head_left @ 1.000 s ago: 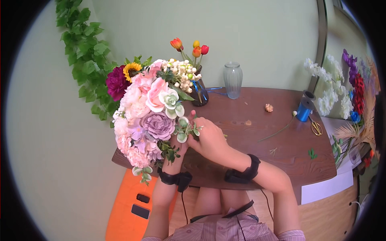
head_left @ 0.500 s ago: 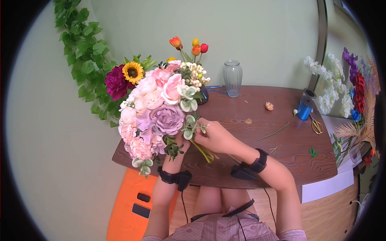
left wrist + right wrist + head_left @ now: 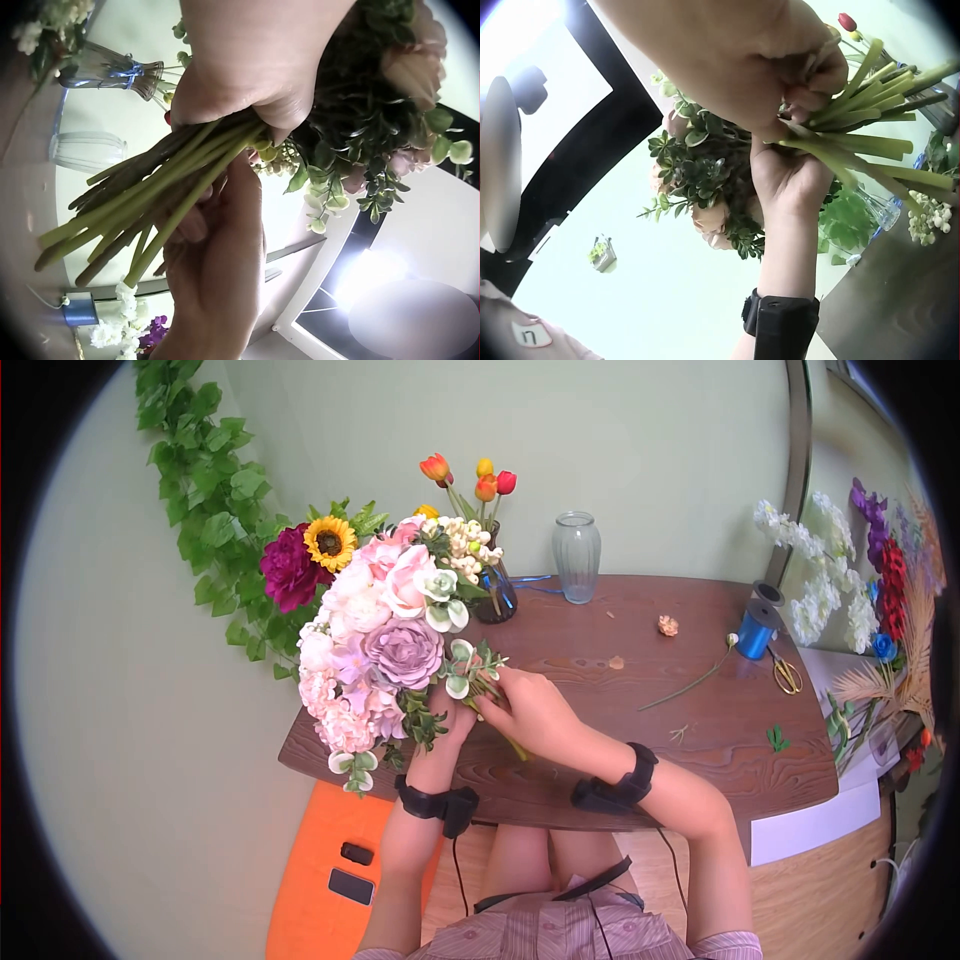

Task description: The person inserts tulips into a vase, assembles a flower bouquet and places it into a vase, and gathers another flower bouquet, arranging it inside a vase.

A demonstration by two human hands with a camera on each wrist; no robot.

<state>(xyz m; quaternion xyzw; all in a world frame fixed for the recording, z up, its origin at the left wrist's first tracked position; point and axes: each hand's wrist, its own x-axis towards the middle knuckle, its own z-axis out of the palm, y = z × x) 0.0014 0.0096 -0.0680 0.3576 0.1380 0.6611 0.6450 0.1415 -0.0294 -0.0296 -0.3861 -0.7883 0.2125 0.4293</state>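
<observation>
A bouquet (image 3: 403,652) of pink, white and mauve flowers with green sprigs is held tilted above the table's left side. My left hand (image 3: 455,718) grips its bundled green stems (image 3: 150,187) just under the blooms; in the head view leaves partly cover this hand. Close beside it, my right hand (image 3: 537,712) has its fingers curled at the stems. The right wrist view shows those bent fingers next to the stems, above the left hand's open-looking palm side. A eucalyptus sprig (image 3: 460,668) sticks out by the right fingertips.
Behind the bouquet stand a dark vase (image 3: 495,605) with tulips, a sunflower (image 3: 330,543) and a magenta peony (image 3: 290,568). A clear glass vase (image 3: 577,560) is farther back. Rightward lie a loose bloom (image 3: 668,625), a single stem (image 3: 690,685), blue ribbon spool (image 3: 757,634) and scissors (image 3: 788,675).
The bouquet shifted right and tilted, then came slightly back left, with the left hand still gripping it. The right hand drew back a little from the stems, then closed in on them again.
</observation>
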